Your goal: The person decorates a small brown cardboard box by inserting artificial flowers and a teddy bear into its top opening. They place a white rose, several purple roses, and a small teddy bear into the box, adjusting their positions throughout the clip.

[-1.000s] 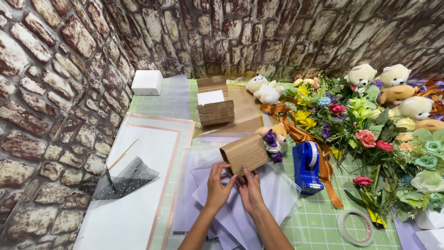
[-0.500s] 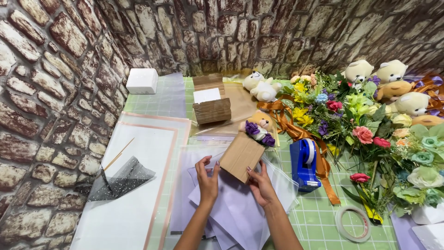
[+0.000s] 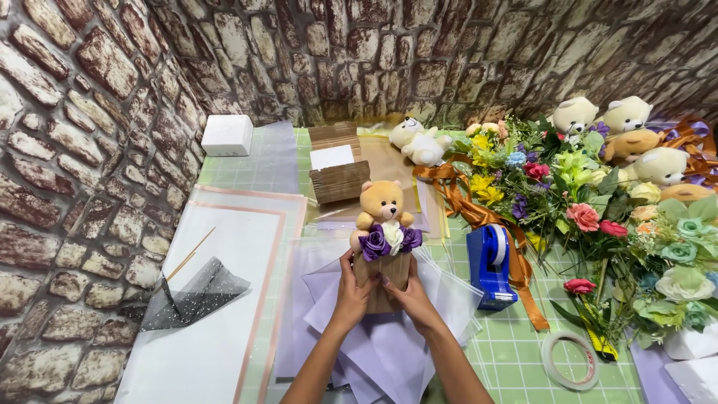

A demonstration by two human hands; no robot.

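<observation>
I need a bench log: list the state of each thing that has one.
Brown cardboard box with tan teddy bear and purple roses: upright, held.
Left hand: gripping the box's side.
Right hand: gripping the other side.
Blue tape dispenser: standing, untouched.
Clear tape roll: lying flat.

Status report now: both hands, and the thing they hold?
Left hand and right hand grip brown box, upright. Teddy bear with purple roses on top. Nothing blocking.

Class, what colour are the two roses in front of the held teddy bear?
Purple roses, seen in the head view.
</observation>
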